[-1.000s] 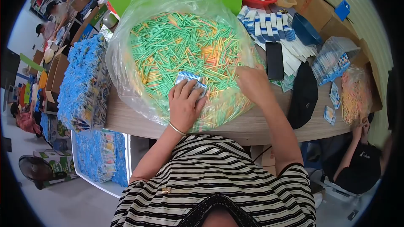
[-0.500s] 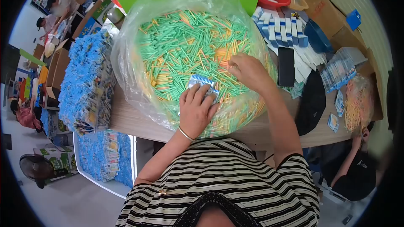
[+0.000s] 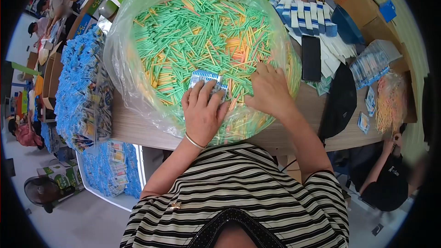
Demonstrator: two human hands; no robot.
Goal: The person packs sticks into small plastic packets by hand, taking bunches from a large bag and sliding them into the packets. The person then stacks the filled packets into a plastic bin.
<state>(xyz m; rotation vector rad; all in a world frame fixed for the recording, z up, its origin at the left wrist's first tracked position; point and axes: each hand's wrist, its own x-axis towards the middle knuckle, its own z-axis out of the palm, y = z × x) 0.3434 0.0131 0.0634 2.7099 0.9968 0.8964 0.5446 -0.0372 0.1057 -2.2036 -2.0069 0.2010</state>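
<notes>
A big clear plastic bag [image 3: 120, 48] stands open on the table, filled with short thin green, yellow and pink sticks [image 3: 179, 32]. My left hand [image 3: 202, 115] lies over small clear packets with blue-and-white striped tops [image 3: 205, 74], its fingers across them and its thumb at their right side. Those packets rest on the sticks near the bag's front. To the right, my right hand [image 3: 272, 91] is down on the sticks, fingers bent and thumb apart from them. Nothing shows between its thumb and fingers, though the fingertips are partly hidden.
At left stands a tall stack of blue-topped packets [image 3: 85, 87], above a white bin [image 3: 138, 170] of more packets. A black phone [image 3: 311, 59], white-and-blue cartons [image 3: 307, 18] and a dark cap [image 3: 339, 103] lie at right. A person's hands [image 3: 394, 142] work at the far right.
My right hand has come down and towards me, its closed fingertips now spread apart over the sticks. My left hand stays on the packets. The whole view has shifted slightly.
</notes>
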